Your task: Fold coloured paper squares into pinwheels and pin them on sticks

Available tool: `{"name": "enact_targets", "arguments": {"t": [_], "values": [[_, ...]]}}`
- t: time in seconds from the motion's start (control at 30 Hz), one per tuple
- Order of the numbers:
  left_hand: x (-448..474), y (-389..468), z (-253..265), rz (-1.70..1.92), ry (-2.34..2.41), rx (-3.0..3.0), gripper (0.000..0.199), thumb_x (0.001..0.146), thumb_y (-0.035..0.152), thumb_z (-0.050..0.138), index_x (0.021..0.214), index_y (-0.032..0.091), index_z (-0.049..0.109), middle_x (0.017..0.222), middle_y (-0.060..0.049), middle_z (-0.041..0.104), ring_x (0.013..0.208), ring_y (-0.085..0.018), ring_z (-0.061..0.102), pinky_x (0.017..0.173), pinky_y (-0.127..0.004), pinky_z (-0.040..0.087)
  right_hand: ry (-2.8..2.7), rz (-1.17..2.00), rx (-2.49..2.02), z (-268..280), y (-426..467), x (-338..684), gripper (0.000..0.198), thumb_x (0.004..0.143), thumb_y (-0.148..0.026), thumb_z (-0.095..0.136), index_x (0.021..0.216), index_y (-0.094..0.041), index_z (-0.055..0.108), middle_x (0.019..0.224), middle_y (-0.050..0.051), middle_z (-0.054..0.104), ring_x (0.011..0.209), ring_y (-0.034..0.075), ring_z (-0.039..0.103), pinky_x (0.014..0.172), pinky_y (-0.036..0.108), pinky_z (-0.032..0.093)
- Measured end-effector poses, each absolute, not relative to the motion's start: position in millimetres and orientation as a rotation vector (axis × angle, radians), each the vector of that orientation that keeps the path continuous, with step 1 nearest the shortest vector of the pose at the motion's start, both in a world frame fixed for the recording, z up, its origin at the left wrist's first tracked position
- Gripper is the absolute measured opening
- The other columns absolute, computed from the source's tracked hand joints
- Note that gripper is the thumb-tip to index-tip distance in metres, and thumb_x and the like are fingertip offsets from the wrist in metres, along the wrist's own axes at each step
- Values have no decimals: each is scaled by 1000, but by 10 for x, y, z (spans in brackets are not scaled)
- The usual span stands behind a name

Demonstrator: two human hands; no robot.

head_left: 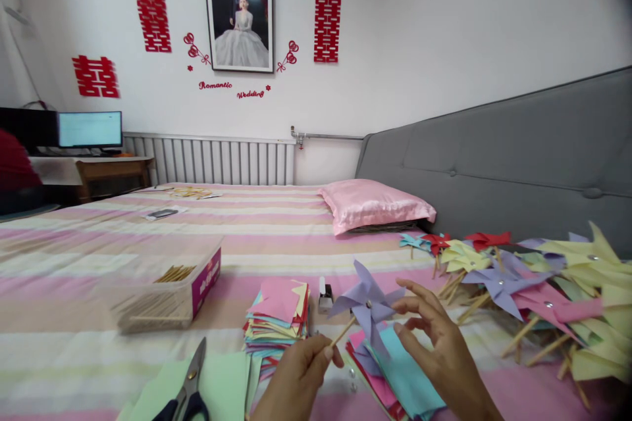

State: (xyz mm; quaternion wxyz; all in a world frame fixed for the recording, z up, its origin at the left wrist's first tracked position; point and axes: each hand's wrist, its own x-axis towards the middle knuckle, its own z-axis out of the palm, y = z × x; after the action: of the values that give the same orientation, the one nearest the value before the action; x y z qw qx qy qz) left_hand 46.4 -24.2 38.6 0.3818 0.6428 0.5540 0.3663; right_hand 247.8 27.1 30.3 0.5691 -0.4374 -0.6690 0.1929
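Observation:
A purple paper pinwheel (368, 304) on a wooden stick is held up in front of me. My left hand (302, 371) pinches the lower part of that stick. To the right of the pinwheel, my right hand (432, 335) has its fingers apart, at or very near one blade; whether they touch it I cannot tell. Beneath the pinwheel lies a pile of coloured paper (407, 368), blue and pink on top. Left of it rises a stack of cut paper pieces (276, 316). Between the piles stands a small open box (324, 296).
Scissors (191, 385) rest on pale green sheets (224, 381) at the front. A clear plastic box (158, 302) with wooden sticks is on the left. Many finished pinwheels (548, 302) crowd the right side, below the grey headboard (518, 151). A pink pillow (378, 204) lies farther back.

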Motion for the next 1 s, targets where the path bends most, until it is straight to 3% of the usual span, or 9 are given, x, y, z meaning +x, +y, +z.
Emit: {"name": "enact_targets", "arguments": {"t": [0.33,1.0], "values": [[450,-249,414,909,1317,1605,32,83,36,38,74,15,60,60,4,36,59,-13,34,57,-25,28,-1687,655,-988,396,256,2509,12,70,-33,65,69,-23,73,117,8,56,92,25,60,77,35,50],[545,-262,443,910,1274,1539,28,83,32,38,71,14,57,55,6,31,55,-11,30,53,-24,25,-1718,671,-986,320,318,2501,18,75,-36,59,71,-22,71,112,9,59,105,27,54,83,33,47]]}}
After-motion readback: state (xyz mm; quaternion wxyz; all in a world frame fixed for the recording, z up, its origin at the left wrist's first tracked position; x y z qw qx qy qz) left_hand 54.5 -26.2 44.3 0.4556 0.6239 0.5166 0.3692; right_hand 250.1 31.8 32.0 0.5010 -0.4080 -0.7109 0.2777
